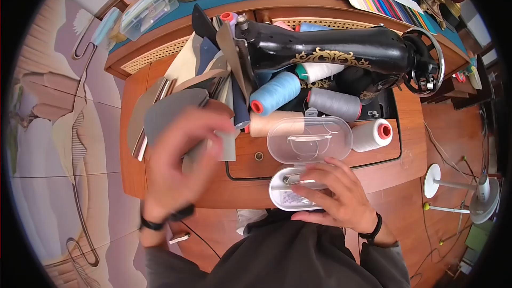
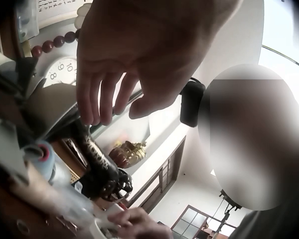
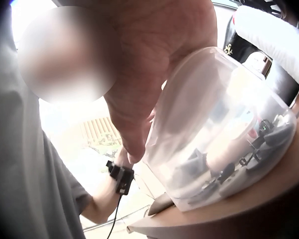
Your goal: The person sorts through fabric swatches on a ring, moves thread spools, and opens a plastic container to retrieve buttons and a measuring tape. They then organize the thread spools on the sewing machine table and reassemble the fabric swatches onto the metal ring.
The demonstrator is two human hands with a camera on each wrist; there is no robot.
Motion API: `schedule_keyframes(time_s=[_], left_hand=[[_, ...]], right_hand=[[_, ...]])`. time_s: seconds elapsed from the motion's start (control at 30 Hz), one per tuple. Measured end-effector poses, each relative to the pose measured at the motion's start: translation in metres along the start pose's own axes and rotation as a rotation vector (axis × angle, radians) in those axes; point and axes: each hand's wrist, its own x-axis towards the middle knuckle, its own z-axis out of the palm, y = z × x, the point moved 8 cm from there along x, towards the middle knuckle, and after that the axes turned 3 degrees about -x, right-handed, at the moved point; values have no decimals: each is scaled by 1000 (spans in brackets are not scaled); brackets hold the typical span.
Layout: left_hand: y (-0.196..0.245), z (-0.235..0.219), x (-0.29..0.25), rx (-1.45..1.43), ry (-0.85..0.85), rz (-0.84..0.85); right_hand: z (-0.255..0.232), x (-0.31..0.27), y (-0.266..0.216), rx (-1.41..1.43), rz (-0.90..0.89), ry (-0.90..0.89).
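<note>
Clock (image 2: pixel 59 74) reads 8, 9, 10 — left fingers (image 2: pixel 106 97) straight, empty; right fingers (image 1: pixel 335 180) bent over case (image 1: pixel 274 191), grip unclear

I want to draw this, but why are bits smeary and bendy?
Head view: the left hand is motion-blurred, probably moving; the table edges curve, with black corners. Right wrist view: glaring white background behind the sleeve.

Gap between swatches (image 1: pixel 172 111) and open case (image 1: pixel 274 199), thread spools (image 1: pixel 278 94) blocking behind
</note>
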Motion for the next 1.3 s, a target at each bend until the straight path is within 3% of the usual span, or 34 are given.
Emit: schedule_keyframes(time_s=[0.1,0.2,0.27,0.33,0.4,0.77,0.97,1.13,1.3], left_hand=[[-17,43,-43,103,-107,16],[-34,90,-67,136,-41,67],[-48,103,-79,151,103,69],[-53,111,-81,191,87,80],[-66,117,-84,56,50,63],[-64,122,-87,17,97,135],[-59,110,-81,27,18,112],[-69,81,-82,239,-72,50],[-77,90,-72,510,-5,-27]], right_hand=[[-9,-1,-1,-26,5,29],[-16,-8,2,-56,61,36],[-23,-18,14,-93,145,103],[-32,-13,14,-157,157,125],[-32,-11,20,-120,191,89],[-31,-5,11,-63,119,-92],[-34,-10,10,-136,137,-144],[-36,-8,4,-241,89,-174],[-33,-10,4,-284,88,-185]])
